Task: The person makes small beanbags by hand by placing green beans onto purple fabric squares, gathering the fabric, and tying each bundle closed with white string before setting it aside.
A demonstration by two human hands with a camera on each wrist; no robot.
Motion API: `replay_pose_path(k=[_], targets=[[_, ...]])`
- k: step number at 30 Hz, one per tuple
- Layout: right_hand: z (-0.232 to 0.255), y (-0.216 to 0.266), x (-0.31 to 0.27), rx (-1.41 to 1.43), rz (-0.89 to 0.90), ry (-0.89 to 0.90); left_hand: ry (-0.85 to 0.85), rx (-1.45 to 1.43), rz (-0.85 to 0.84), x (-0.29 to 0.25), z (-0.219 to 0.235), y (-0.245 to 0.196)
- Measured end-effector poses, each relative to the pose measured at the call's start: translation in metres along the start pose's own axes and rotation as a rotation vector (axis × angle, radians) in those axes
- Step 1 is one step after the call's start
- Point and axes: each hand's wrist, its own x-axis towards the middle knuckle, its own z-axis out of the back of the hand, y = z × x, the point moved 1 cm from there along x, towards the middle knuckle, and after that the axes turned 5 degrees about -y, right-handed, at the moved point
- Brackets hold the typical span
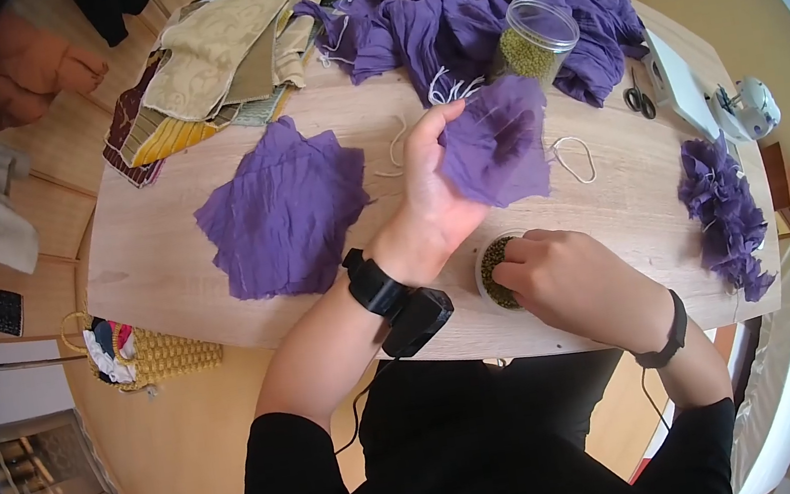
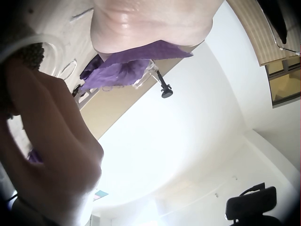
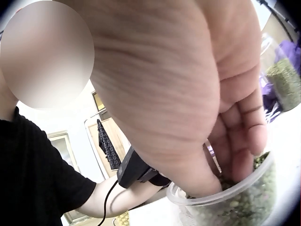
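My left hand (image 1: pixel 438 195) is held palm up above the table, with a thin purple cloth piece (image 1: pixel 502 146) lying across its palm and fingers. The cloth sags into a hollow and hides most of the fingers; the thumb lies along its edge. Lower and to the right, my right hand (image 1: pixel 565 269) reaches into a clear plastic tub (image 3: pixel 188 200) of mung beans (image 3: pixel 242 207). Its thumb and bent fingers come together among the beans, the fingertips buried. A clear jar (image 1: pixel 538 40), also holding green beans, stands open beyond the left hand.
Another purple cloth piece (image 1: pixel 284 212) lies flat at the left. Patterned fabrics (image 1: pixel 217 60) and a purple cloth heap (image 1: pixel 443 13) cover the back. Scissors (image 1: pixel 639 99), a white cord loop (image 1: pixel 575 161), gathered purple ruffles (image 1: pixel 722 216) and a small white machine (image 1: pixel 749 108) are on the right.
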Motion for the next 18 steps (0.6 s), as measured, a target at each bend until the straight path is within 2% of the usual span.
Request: replay_pose_path(k=[1, 9, 12, 14, 18], targets=[[-0.001, 0.0, 0.001, 0.011, 0.001, 0.001, 0.052, -0.02, 0.019, 0.0, 0.001, -0.001], [-0.001, -0.007, 0.001, 0.113, -0.048, 0.043, 0.003, 0.014, -0.013, 0.001, -0.002, -0.001], [-0.003, -0.01, -0.001, 0.177, -0.06, -0.002, -0.03, 0.041, -0.029, 0.001, -0.002, 0.001], [0.0, -0.01, -0.001, 0.204, -0.068, -0.1, -0.028, 0.045, -0.041, 0.001, -0.002, 0.002], [0.003, -0.005, -0.001, 0.249, -0.092, -0.12, -0.041, 0.06, -0.044, 0.001, -0.002, 0.002]])
